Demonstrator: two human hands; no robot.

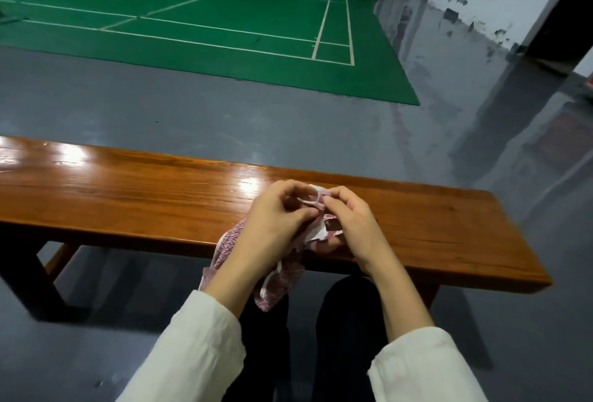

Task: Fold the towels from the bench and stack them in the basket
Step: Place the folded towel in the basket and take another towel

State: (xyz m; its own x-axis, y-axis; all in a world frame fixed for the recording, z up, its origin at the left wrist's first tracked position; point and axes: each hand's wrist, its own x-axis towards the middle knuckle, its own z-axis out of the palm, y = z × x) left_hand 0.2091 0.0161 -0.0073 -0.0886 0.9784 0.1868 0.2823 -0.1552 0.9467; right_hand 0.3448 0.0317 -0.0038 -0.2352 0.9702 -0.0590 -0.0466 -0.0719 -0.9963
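Observation:
A small pink and white towel (282,276) hangs bunched over the near edge of a polished wooden bench (128,190). My left hand (276,222) and my right hand (349,222) are close together above the bench edge. Each pinches the towel's upper edge between curled fingers. The towel's lower part dangles below my left wrist, in front of my dark trousers. My hands hide the middle of the towel. No basket is in view.
The bench runs from the left edge to about the right third of the view, on a grey floor. Beyond it lies a green court mat (205,23) with white lines. A wall and a dark pillar (564,10) stand at the right.

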